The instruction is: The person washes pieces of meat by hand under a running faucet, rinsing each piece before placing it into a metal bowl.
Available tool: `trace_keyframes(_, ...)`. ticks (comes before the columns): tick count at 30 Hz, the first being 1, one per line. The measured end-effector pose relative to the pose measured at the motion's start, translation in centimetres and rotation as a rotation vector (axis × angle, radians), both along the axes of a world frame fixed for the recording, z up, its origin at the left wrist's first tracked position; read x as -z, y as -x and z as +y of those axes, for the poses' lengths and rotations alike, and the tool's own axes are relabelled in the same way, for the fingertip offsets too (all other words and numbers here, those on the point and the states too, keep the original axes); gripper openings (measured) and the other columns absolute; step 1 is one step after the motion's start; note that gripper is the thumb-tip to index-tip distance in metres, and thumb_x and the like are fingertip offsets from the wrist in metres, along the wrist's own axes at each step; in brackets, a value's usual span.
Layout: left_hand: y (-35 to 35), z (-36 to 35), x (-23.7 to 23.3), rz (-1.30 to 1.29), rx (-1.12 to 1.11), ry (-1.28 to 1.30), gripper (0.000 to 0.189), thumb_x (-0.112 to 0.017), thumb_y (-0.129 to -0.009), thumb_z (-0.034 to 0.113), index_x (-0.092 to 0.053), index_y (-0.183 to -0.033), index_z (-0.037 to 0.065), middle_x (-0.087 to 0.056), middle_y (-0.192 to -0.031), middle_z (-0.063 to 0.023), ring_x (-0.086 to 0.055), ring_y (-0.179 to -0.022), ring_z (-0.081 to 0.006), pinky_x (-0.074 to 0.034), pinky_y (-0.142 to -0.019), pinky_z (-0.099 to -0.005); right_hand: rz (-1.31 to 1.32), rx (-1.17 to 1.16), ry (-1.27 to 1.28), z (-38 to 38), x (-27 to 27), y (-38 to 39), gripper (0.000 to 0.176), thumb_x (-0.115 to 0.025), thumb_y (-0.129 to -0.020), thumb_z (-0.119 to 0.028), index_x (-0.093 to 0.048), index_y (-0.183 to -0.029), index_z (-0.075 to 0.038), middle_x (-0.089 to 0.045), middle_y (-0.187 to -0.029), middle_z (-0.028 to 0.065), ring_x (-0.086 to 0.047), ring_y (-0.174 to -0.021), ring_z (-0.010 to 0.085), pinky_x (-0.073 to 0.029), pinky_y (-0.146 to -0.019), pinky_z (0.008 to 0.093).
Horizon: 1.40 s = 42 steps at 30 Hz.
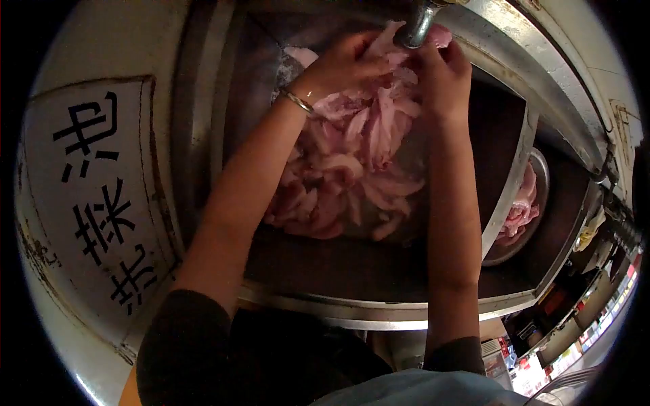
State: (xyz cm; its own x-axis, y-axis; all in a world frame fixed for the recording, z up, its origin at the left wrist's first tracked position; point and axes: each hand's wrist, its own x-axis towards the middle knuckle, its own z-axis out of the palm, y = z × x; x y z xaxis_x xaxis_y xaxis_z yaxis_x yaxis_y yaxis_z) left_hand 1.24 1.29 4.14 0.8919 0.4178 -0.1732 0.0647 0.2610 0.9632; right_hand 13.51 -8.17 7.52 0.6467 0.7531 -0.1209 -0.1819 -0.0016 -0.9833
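Note:
Pale pink pieces of raw meat (382, 128) lie heaped in water in a metal sink (338, 271). My left hand (342, 68), with a bracelet at the wrist, is closed on a strip of raw meat (386, 46) just left of the tap (416, 30). To the tap's right, my right hand (443, 78) has its fingers bent around a piece of raw meat (440, 35). Parts of the fingertips of both hands are hidden behind the meat and the tap.
A metal divider (511, 183) separates this sink from a second basin at the right. In that basin stands a round metal bowl (544, 179) with more raw meat (521, 206). A sign with black characters (95, 196) is on the left surface.

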Motion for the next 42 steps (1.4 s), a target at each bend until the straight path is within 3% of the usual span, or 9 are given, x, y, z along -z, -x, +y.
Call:
trace_keyframes(11, 1.0, -0.1, -0.2, -0.115, -0.089, -0.004, 0.027, -0.057, -0.080, 0.028, -0.055, -0.091, 0.004, -0.051, -0.071, 0.0033, -0.048, -0.059, -0.0035, -0.040, -0.051, -0.0173, 0.197, -0.014, -0.016, 0.1, 0.2, 0.3, 0.019, -0.053, -0.078, -0.007, -0.052, -0.094, 0.002, -0.056, -0.083, 0.0062, -0.055, -0.073, 0.0142, -0.048, -0.061, 0.0261)
trace_keyframes(13, 0.9, -0.4, -1.3, 0.177, -0.319, 0.128, 0.025, -0.056, -0.081, 0.030, -0.056, -0.084, 0.005, -0.048, -0.067, 0.0048, -0.044, -0.055, -0.0021, -0.036, -0.047, -0.0165, 0.173, -0.045, -0.053, 0.1, 0.6, 0.2, 0.018, -0.054, -0.078, -0.007, -0.052, -0.094, 0.001, -0.056, -0.083, 0.0063, -0.055, -0.072, 0.0141, -0.047, -0.061, 0.0259)
trace_keyframes(16, 0.9, -0.9, -1.3, -0.098, -0.233, 0.051, 0.022, -0.057, -0.079, 0.026, -0.056, -0.086, 0.005, -0.048, -0.067, 0.0047, -0.044, -0.056, -0.0015, -0.035, -0.047, -0.0160, 0.193, -0.049, -0.066, 0.1, 0.6, 0.0, 0.018, -0.054, -0.077, -0.007, -0.053, -0.093, 0.001, -0.056, -0.084, 0.0064, -0.055, -0.072, 0.0139, -0.047, -0.060, 0.0254)
trace_keyframes(23, 1.0, 0.3, 0.7, -0.030, -0.018, 0.345, 0.039, -0.063, -0.073, 0.016, -0.051, -0.108, 0.005, -0.056, -0.084, -0.0030, -0.054, -0.074, -0.0111, -0.044, -0.065, -0.0223, 0.262, 0.069, -0.037, 0.2, 0.8, -0.7, 0.023, -0.059, -0.078, -0.014, -0.054, -0.096, -0.001, -0.057, -0.087, 0.0069, -0.055, -0.074, 0.0136, -0.046, -0.063, 0.0245)
trace_keyframes(25, 1.6, 0.4, 2.6, -0.246, -0.191, -1.052, 0.057, -0.063, -0.071, 0.014, -0.039, -0.121, 0.004, -0.053, -0.104, -0.0114, -0.053, -0.089, -0.0239, -0.043, -0.079, -0.0302, 0.233, 0.030, -0.032, 0.0, 0.4, -0.1, 0.026, -0.060, -0.079, -0.016, -0.053, -0.099, -0.001, -0.057, -0.090, 0.0072, -0.055, -0.077, 0.0139, -0.046, -0.066, 0.0250)
trace_keyframes(28, 1.6, 0.3, 2.9, -0.164, -0.129, -0.968, 0.065, -0.061, -0.071, 0.013, -0.029, -0.127, 0.003, -0.047, -0.114, -0.0161, -0.049, -0.096, -0.0309, -0.040, -0.085, -0.0325, 0.237, 0.003, -0.085, -0.2, 0.7, 0.4, 0.033, -0.060, -0.079, -0.015, -0.049, -0.106, -0.001, -0.055, -0.095, 0.0079, -0.054, -0.084, 0.0143, -0.045, -0.072, 0.0262)
trace_keyframes(35, 0.3, -1.3, -0.7, -0.145, -0.239, -0.681, 0.052, -0.052, -0.079, 0.011, -0.032, -0.126, 0.004, -0.047, -0.112, -0.0158, -0.049, -0.094, -0.0274, -0.041, -0.080, -0.0315, 0.026, 0.040, -0.262, -0.2, 2.8, 4.1, 0.046, -0.059, -0.077, -0.002, -0.035, -0.116, 0.002, -0.050, -0.104, 0.0090, -0.051, -0.091, 0.0139, -0.042, -0.080, 0.0255)
trace_keyframes(41, -0.2, -0.9, 0.8, -0.175, -0.525, -1.155, 0.033, -0.037, -0.091, 0.025, -0.046, -0.116, 0.006, -0.053, -0.090, -0.0077, -0.050, -0.079, -0.0152, -0.043, -0.070, -0.0277, 0.242, -0.158, -0.249, 0.1, 2.5, 3.5, 0.046, -0.058, -0.076, -0.003, -0.037, -0.117, -0.005, -0.048, -0.103, 0.0043, -0.050, -0.089, 0.0125, -0.040, -0.080, 0.0236)
trace_keyframes(42, -0.4, -1.1, 0.2, -0.168, -0.491, -0.542, 0.031, -0.038, -0.090, 0.023, -0.046, -0.114, 0.006, -0.052, -0.087, -0.0072, -0.050, -0.077, -0.0145, -0.043, -0.069, -0.0273, 0.349, -0.253, -0.328, 0.0, 2.7, 3.5, 0.048, -0.059, -0.076, -0.004, -0.036, -0.118, -0.006, -0.048, -0.104, 0.0036, -0.049, -0.090, 0.0122, -0.040, -0.079, 0.0233)
